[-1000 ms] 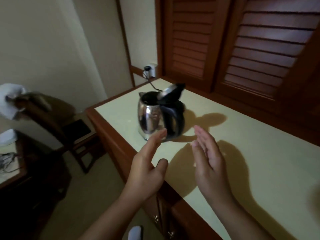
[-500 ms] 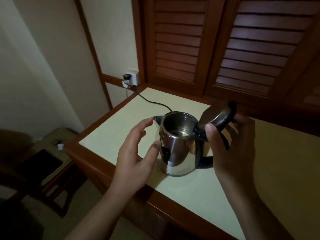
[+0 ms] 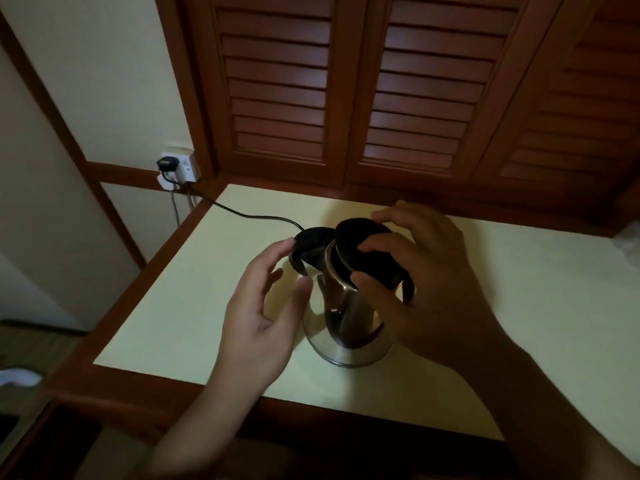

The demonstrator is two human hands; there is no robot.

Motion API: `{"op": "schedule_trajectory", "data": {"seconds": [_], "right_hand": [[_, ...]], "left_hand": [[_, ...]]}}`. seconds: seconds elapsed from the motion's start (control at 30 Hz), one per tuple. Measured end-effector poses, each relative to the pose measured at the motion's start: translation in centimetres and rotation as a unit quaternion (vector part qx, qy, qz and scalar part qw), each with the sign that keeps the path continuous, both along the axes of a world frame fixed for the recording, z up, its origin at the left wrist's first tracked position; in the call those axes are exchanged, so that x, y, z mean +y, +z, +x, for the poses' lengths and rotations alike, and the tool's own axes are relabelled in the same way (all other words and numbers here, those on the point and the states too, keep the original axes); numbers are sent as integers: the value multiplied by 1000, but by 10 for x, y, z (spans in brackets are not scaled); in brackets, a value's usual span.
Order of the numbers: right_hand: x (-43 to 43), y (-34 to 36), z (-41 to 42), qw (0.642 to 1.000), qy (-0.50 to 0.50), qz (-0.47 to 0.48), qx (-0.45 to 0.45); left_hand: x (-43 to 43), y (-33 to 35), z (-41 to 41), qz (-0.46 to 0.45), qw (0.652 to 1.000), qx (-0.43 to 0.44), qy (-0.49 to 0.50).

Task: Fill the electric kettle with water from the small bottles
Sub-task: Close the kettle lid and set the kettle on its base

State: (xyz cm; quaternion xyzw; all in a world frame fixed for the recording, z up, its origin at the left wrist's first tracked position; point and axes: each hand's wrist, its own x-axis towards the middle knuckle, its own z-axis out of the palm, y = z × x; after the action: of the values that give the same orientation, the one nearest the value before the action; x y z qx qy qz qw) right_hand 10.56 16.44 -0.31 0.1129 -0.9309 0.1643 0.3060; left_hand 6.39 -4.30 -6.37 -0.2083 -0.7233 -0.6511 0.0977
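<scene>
We note the steel kettle [image 3: 346, 327], black-lidded, black-handled, off its corded black base [image 3: 311, 239], which sits just behind on the cream counter [image 3: 173, 306].

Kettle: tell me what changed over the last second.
Both hands moved in from short of the kettle. The right hand took hold at its lid and handle; the left hand came up open beside its body. Unchanged: kettle on the countertop, cord plugged into the wall socket.
</scene>
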Motion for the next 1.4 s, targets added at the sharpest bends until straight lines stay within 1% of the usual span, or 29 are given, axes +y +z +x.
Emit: {"op": "schedule_trajectory", "data": {"seconds": [0.07,0.13,0.23,0.37,0.47,0.57,0.67,0.77,0.9,1.0,1.1,1.17,1.23,1.33,1.4], "right_hand": [[-3,-1,-1,999,1,43,-16],[-8,-1,-1,998,0,58,-27],[-14,-2,4,999,-17,40,-30],[-18,-8,9,998,-57,27,-20],[-17,-15,12,998,-66,16,-16],[-17,-21,15,998,-61,-2,-4],[-16,-26,19,998,-60,-24,10],[-15,-29,22,995,-61,-73,16],[-9,-34,28,987,-58,-150,10],[1,-39,32,966,-100,-236,-8],[10,-47,36,940,-109,-322,-39],[15,-53,40,925,-82,-364,-66],[21,-59,41,911,-71,-396,-92],[27,-69,35,889,-98,-431,-119],[30,-73,25,875,-130,-451,-115]], "left_hand": [[0,-1,0,0,1000,-1,-5],[0,1,-3,-13,1000,18,-11],[3,7,-11,-68,993,88,-26],[10,8,-21,-104,986,120,-56],[14,5,-26,-130,977,159,-52],[15,0,-30,-141,975,170,-37],[14,-5,-32,-147,977,153,-32],[13,-2,-28,-149,978,145,-30],[9,-3,-20,-105,989,84,-65],[3,-18,-18,-87,992,12,-88],[0,-31,-16,-90,982,-59,-153],[4,-33,-12,-118,974,-72,-181],[10,-32,-8,-130,970,-82,-188],[19,-31,-4,-129,971,-100,-176],[26,-32,-3,-125,972,-114,-163]]}}
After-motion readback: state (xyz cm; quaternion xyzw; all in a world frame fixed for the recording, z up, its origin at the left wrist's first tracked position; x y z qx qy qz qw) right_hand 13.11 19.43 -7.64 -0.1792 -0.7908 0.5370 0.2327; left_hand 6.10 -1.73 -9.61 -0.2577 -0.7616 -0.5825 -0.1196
